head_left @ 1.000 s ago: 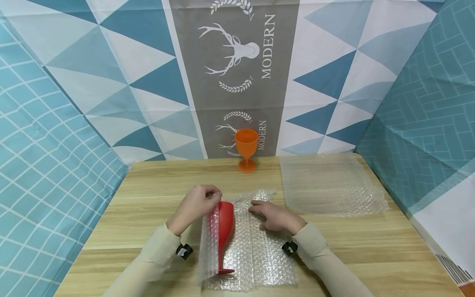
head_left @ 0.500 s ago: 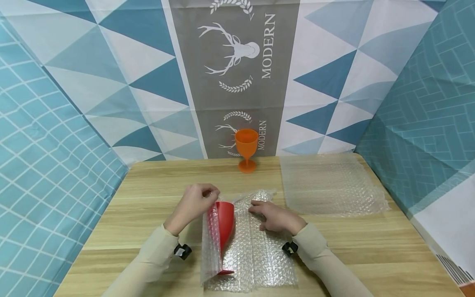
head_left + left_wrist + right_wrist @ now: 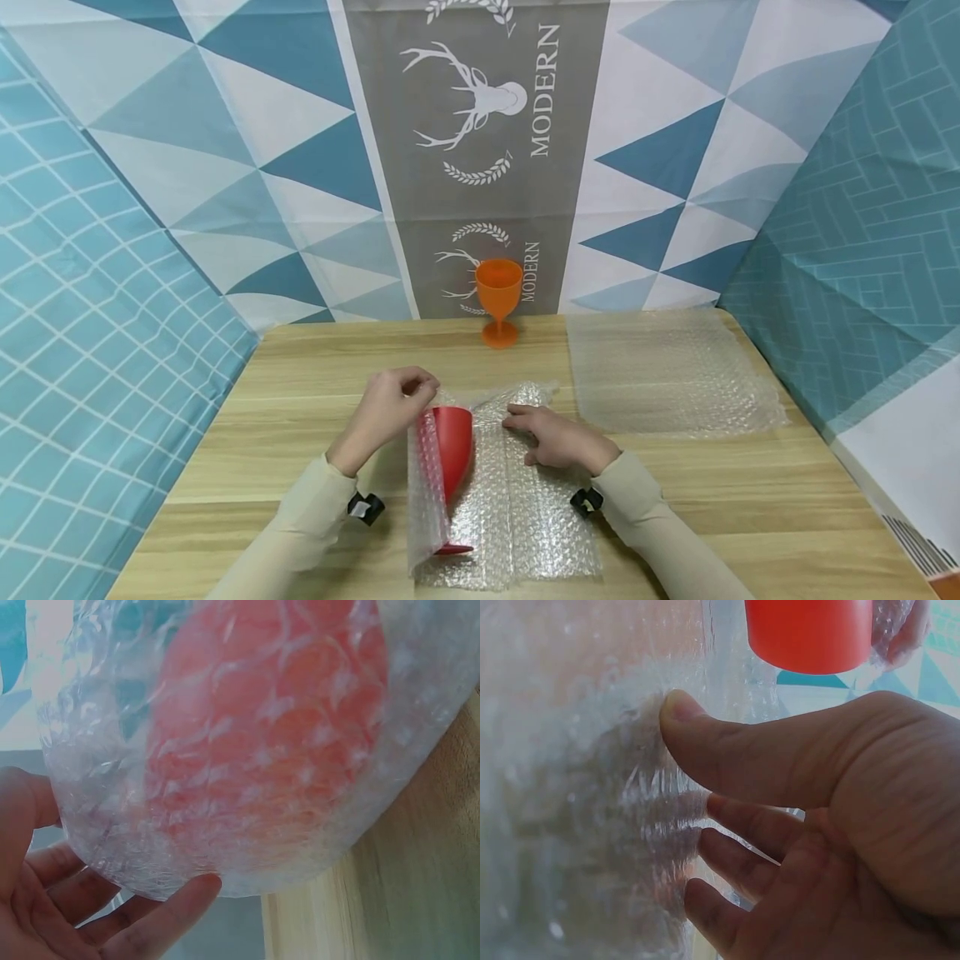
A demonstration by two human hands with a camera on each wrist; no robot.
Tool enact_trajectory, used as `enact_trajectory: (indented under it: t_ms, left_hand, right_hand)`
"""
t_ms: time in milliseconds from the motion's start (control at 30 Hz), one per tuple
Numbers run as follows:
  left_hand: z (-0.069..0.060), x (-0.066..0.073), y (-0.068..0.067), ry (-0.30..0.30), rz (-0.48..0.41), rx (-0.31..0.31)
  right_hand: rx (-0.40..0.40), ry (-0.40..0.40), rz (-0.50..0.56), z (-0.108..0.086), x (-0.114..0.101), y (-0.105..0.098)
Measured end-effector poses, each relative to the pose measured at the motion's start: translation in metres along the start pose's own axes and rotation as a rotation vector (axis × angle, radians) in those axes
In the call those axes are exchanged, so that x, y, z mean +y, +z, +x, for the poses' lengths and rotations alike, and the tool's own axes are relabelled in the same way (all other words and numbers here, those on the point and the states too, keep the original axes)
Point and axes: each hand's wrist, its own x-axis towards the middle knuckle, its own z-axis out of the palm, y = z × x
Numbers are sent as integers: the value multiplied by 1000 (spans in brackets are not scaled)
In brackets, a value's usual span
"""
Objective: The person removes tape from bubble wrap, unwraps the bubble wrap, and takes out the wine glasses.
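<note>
Two goblets show on the wood-grain table [image 3: 322, 354], one lying and one standing. The red goblet [image 3: 455, 450] lies on its side on a sheet of bubble wrap [image 3: 487, 533], its rim pointing away from the person and its foot towards them. The sheet's left flap is raised and covers the left part of the bowl and stem — the red shows through the bubbles in the left wrist view.

The left hand [image 3: 388, 407] pinches the upper edge of that flap, thumb and fingers together with the plastic between them. The right hand [image 3: 553, 437] rests on the flat right part of the same sheet, fingers spread apart and touching it rather than gripping.

At the back of the table, the orange goblet [image 3: 498, 287] stands upright, near the patterned backdrop [image 3: 652, 150]. A second bubble wrap sheet [image 3: 667, 375] lies flat at the right rear — well apart from the red goblet. Both arms wear cream sleeves [image 3: 311, 508].
</note>
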Motion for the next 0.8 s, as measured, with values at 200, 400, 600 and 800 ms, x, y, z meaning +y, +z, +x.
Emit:
enact_trajectory:
  t_ms: [200, 400, 600, 800]
  left_hand:
    - [-3, -4, -2, -27, -27, 20]
    - [-5, -8, -4, -42, -35, 28]
    - [-6, -8, -5, -30, -59, 44]
    - [-7, -8, -5, -30, -66, 59]
  right_hand:
    - [-3, -3, 2, 0, 1, 0]
    - [1, -12, -1, 0, 2, 0]
    - [2, -24, -4, 1, 3, 0]
    - [3, -25, -13, 1, 3, 1]
